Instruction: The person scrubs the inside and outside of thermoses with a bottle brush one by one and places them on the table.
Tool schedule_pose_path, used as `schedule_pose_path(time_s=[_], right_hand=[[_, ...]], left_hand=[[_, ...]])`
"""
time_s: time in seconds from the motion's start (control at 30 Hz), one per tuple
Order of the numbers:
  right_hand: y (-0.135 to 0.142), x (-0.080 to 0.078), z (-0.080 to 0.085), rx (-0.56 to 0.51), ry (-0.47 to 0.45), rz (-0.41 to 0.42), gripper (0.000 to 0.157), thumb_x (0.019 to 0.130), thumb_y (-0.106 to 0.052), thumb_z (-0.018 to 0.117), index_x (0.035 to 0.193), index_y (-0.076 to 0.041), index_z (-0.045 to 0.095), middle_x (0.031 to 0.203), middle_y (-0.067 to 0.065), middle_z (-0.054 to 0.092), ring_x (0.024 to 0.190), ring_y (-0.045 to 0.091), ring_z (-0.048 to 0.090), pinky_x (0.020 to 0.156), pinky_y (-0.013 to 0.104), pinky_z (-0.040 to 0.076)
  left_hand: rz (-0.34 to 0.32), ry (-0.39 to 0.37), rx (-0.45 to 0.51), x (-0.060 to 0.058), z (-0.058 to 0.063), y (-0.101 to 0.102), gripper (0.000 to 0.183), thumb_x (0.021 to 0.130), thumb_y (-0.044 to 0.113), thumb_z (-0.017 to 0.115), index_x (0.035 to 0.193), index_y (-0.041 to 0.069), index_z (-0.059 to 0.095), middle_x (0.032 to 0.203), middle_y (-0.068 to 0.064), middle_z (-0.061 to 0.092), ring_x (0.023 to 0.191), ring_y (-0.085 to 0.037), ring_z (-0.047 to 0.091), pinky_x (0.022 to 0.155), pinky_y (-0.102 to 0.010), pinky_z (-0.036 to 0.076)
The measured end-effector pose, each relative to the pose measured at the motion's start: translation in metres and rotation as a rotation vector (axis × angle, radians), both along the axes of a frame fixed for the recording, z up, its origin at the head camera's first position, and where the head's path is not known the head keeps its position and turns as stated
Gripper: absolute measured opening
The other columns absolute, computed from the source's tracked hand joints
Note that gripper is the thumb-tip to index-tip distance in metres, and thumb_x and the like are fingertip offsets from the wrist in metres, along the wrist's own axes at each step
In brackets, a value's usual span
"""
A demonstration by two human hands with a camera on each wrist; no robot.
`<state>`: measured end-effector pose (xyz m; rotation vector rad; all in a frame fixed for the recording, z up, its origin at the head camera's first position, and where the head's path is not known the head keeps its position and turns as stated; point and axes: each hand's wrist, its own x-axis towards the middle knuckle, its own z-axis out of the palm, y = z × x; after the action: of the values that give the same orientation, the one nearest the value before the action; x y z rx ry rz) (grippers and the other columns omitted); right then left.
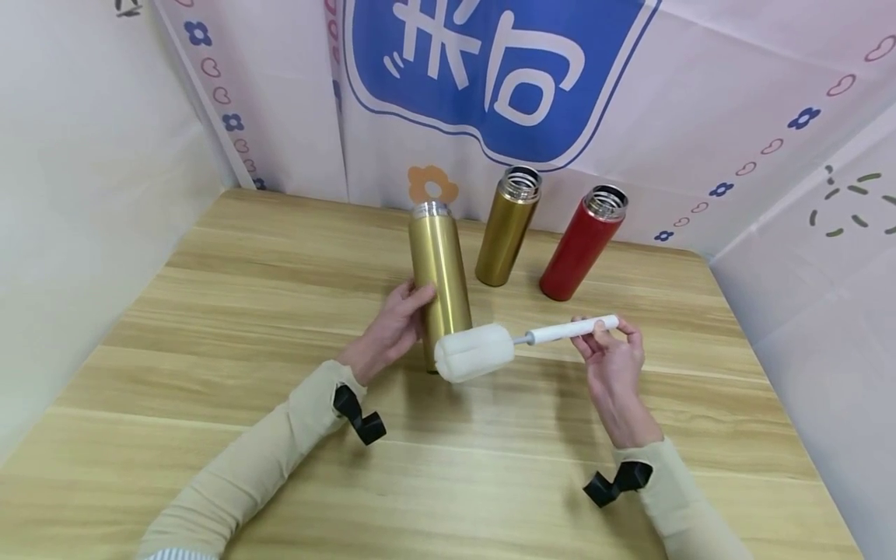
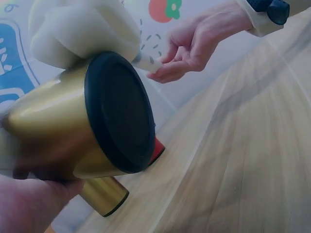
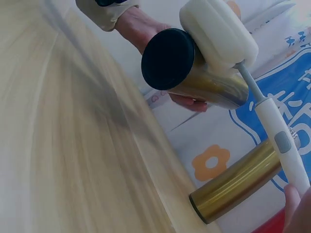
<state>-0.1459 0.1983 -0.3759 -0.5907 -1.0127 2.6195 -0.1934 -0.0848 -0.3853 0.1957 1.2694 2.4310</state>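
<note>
My left hand (image 1: pixel 395 330) grips a lidless gold thermos bottle (image 1: pixel 441 268) around its lower half. The bottle is held off the table, and its dark base (image 2: pixel 121 111) faces the left wrist camera. In my right hand (image 1: pixel 614 365) is the white handle (image 1: pixel 570 330) of a bottle brush, pinched near its far end between thumb and fingers. The brush's white sponge head (image 1: pixel 476 352) points left and overlaps the bottle's lower part in the head view. A grey rod (image 3: pixel 250 83) joins head and handle, and a grey button (image 3: pixel 283 142) shows on the handle.
A second gold bottle (image 1: pixel 509 225) and a red bottle (image 1: pixel 583 243) stand uncapped toward the back of the wooden table (image 1: pixel 280 311). Behind them hangs a printed cloth backdrop (image 1: pixel 294 101), with more white cloth at both sides.
</note>
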Motion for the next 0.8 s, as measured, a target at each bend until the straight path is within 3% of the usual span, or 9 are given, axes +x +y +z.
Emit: schedule_pose_path(time_s=[0.13,0.4,0.57,0.8], right_hand=[[0.001,0.002,0.000,0.004,-0.030,0.030,0.019,0.094,0.007,0.043,0.098,-0.010,0.035,0.076,0.015,0.062,0.070,0.025,0.070,0.066,0.032,0.059],[0.004,-0.001,0.002,-0.006,-0.053,0.008,0.019,0.094,0.007,0.043,0.099,-0.010,0.035,0.079,0.016,0.061,0.071,0.026,0.070,0.066,0.033,0.059],[0.002,-0.008,0.004,-0.026,-0.030,-0.049,0.020,0.094,0.008,0.042,0.098,-0.009,0.032,0.077,0.017,0.061,0.067,0.026,0.070,0.064,0.032,0.059],[0.000,-0.022,0.008,-0.033,-0.026,-0.111,0.018,0.094,0.007,0.041,0.096,-0.008,0.032,0.087,0.015,0.052,0.064,0.025,0.069,0.062,0.032,0.059]], left_hand=[[-0.004,0.003,-0.039,0.001,-0.001,0.002,0.076,0.083,0.028,0.071,0.140,-0.002,0.030,0.107,-0.001,0.058,0.095,-0.013,0.061,0.087,-0.029,0.051],[-0.018,0.001,-0.037,0.003,0.000,0.005,0.091,0.075,0.036,0.077,0.139,-0.007,0.028,0.105,-0.001,0.060,0.095,-0.013,0.061,0.088,-0.028,0.050],[-0.051,0.031,-0.073,0.007,-0.001,0.008,0.087,0.078,0.036,0.073,0.139,-0.008,0.030,0.108,-0.002,0.058,0.098,-0.013,0.059,0.091,-0.029,0.049],[-0.080,0.056,-0.098,0.010,0.002,0.009,0.072,0.088,0.029,0.065,0.136,-0.010,0.031,0.105,0.001,0.059,0.097,-0.012,0.058,0.089,-0.028,0.048]])
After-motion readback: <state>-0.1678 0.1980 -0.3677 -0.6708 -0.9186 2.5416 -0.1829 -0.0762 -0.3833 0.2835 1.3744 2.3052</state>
